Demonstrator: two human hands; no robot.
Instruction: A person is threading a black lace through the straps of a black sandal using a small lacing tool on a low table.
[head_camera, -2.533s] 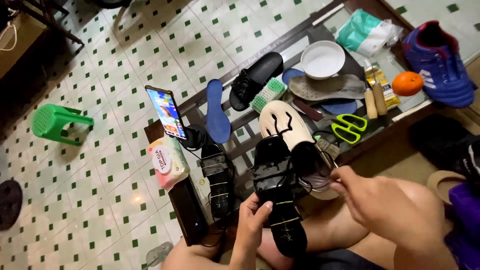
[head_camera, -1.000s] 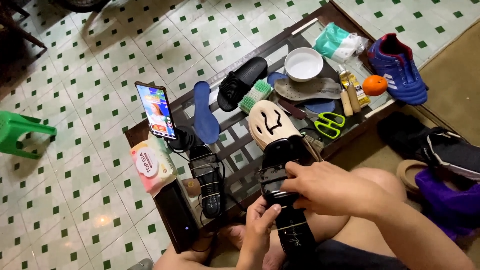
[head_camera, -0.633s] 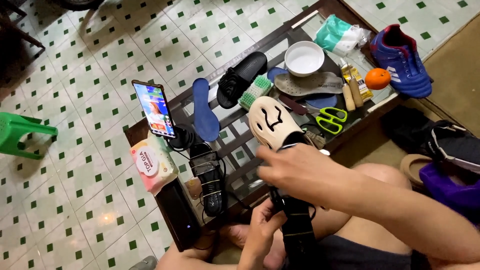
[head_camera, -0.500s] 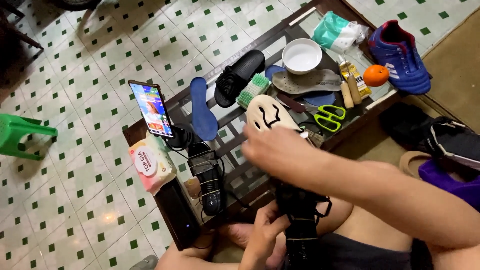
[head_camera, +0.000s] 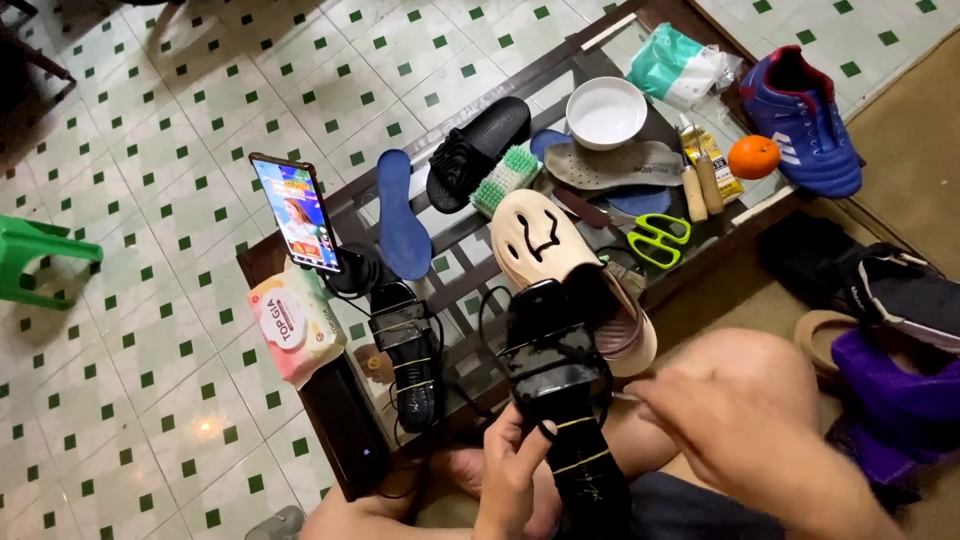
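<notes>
Low table (head_camera: 590, 55) crowded — cream clog (head_camera: 545, 240), scissors (head_camera: 655, 240) block the way.

Floor's those white tiles (head_camera: 150, 130) with little green squares at the corners, kinda glossy, you can see a ceiling light bouncing off one down at the lower left. Low dark wooden table (head_camera: 600, 40) with a glass top sits in the middle of it all, and the tile pattern shows right through the glass. Green plastic stool (head_camera: 40, 262) off at the left edge, well apart from the table. Some dark chair legs (head_camera: 40, 60) poke in at the top left corner. On the right side there's a tan mat (head_camera: 915, 130) covering the tiles. Lighting's warm and indoor, soft shadows.
</notes>
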